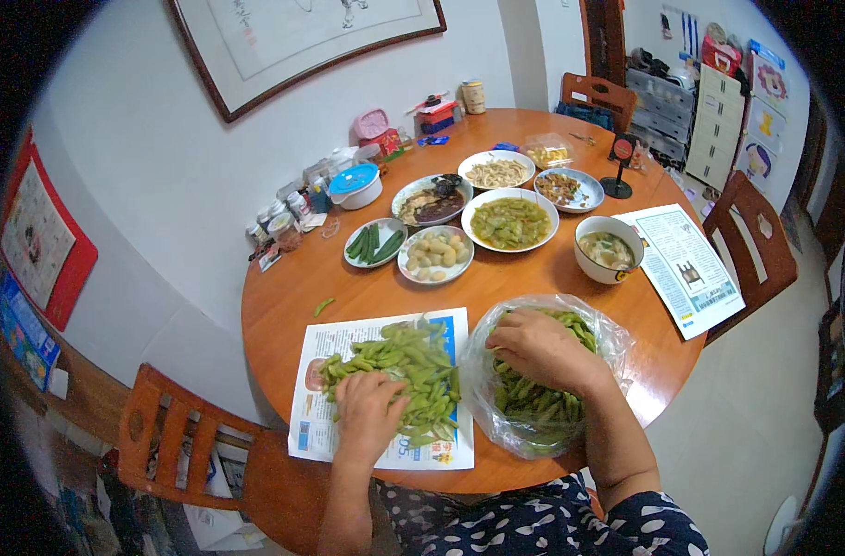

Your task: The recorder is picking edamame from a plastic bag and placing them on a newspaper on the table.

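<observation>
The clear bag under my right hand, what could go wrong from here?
The clear bag gapes open near the front edge of the table, so a tug from the right hand might spill its pods. The heaped pods under the left hand could slide off the newspaper; one loose pod already lies beyond it. The soup bowl stands just past the bag, so a reach might knock it.

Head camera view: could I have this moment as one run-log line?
left hand: on green pods, newspaper beneath | right hand: over clear plastic bag of pods | grips: unclear | stray pod: on table, beyond newspaper
</observation>
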`<state>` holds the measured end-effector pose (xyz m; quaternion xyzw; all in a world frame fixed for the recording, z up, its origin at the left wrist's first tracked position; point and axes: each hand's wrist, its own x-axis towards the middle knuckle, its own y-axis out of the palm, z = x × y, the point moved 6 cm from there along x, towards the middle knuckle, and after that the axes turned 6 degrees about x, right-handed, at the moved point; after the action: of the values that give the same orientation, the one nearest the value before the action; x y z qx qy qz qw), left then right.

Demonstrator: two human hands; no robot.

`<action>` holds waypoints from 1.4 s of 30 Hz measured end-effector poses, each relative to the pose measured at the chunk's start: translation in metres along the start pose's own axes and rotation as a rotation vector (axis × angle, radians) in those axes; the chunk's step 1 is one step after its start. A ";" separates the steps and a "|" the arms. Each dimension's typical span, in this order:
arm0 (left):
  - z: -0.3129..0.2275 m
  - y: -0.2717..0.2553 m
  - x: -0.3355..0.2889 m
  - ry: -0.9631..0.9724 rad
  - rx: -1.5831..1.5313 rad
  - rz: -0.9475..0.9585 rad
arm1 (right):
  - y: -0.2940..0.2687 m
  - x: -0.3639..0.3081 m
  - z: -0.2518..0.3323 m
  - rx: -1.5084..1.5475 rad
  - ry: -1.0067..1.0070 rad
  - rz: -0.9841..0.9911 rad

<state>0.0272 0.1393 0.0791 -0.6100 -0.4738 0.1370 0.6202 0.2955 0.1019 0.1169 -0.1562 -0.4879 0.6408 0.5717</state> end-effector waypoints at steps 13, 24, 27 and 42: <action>-0.004 -0.008 0.001 0.054 0.023 0.009 | 0.008 0.006 0.013 0.072 -0.122 -0.026; 0.006 -0.011 0.001 0.010 -0.057 0.054 | 0.015 0.007 0.018 0.113 -0.167 -0.057; 0.001 -0.017 0.007 -0.042 -0.143 0.015 | 0.013 0.008 0.024 0.108 -0.176 -0.031; -0.064 0.006 0.035 0.014 -0.451 -0.102 | 0.017 0.007 0.022 0.128 -0.167 -0.013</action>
<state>0.0964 0.1267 0.1013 -0.7094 -0.5183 -0.0083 0.4774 0.2674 0.1006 0.1162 -0.0622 -0.4932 0.6776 0.5420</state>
